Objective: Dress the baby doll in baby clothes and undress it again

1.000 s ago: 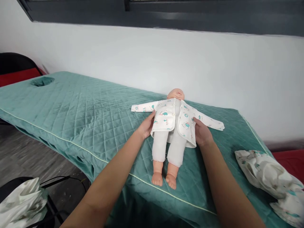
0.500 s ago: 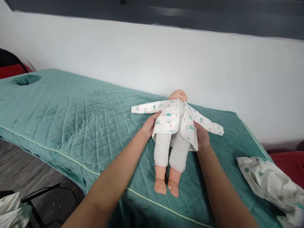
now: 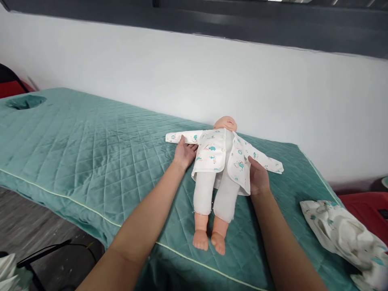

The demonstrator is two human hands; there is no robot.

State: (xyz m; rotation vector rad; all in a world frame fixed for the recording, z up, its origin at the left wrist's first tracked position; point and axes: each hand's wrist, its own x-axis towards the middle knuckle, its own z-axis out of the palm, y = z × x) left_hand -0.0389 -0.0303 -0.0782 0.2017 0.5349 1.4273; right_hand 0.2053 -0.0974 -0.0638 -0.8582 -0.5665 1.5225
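Observation:
A baby doll (image 3: pixel 203 190) lies on its back on a green quilted bed cover (image 3: pixel 100 161), its bare feet toward me. It wears a white printed baby jacket (image 3: pixel 210 151), open at the front, with both sleeves spread sideways. White fabric covers the doll's body and legs. My left hand (image 3: pixel 185 154) is open at the jacket's left side, palm up, fingers spread just below the left sleeve. At the other side, my right hand (image 3: pixel 258 178) holds the jacket's edge, thumb uppermost; its fingertips are hidden behind the cloth.
Crumpled white printed clothing (image 3: pixel 342 230) lies at the bed's right end, with a red object (image 3: pixel 366 206) beyond it. A white wall (image 3: pixel 151 76) runs along the far side. At the far left, the cover has a round hole (image 3: pixel 26 102). White cloth (image 3: pixel 7 270) shows at lower left.
My left hand has let go of the jacket's side and moved slightly left and up, its fingers now spread. My right hand stays at the jacket's edge. The view has shifted slightly.

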